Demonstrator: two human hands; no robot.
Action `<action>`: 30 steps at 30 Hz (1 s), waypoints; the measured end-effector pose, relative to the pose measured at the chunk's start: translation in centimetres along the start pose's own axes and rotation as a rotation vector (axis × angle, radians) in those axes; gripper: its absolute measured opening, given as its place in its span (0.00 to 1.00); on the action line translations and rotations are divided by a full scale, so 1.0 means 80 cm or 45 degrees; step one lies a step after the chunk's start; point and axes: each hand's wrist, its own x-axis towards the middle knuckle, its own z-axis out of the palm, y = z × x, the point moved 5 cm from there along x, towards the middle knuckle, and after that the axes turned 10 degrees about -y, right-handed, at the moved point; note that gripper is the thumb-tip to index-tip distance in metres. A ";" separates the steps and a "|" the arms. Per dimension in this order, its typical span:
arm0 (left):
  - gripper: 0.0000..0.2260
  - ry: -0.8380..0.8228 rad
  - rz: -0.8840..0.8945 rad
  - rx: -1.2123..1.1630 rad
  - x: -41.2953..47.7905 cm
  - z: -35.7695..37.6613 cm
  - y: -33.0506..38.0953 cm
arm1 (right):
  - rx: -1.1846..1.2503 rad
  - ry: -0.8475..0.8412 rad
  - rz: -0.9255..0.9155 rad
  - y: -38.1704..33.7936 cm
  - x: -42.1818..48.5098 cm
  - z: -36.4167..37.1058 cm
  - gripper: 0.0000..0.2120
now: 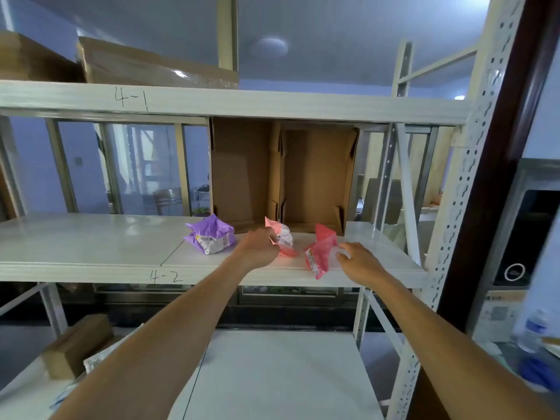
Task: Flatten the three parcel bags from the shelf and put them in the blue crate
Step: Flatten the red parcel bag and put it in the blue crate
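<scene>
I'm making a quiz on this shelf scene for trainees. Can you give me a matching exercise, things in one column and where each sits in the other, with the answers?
Things:
1. purple parcel bag
2. light pink parcel bag
3. red-pink parcel bag
4. open cardboard box

Places:
A. at the right hand, nearest the shelf's front edge
B. at the back of the shelf, behind the bags
C. leftmost bag, no hand on it
D. middle bag, at the left hand

Pairs: 1-C, 2-D, 3-A, 4-B
</scene>
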 end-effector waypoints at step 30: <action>0.30 -0.333 0.118 0.289 0.018 0.094 0.032 | -0.337 -0.176 -0.254 -0.019 0.043 0.065 0.17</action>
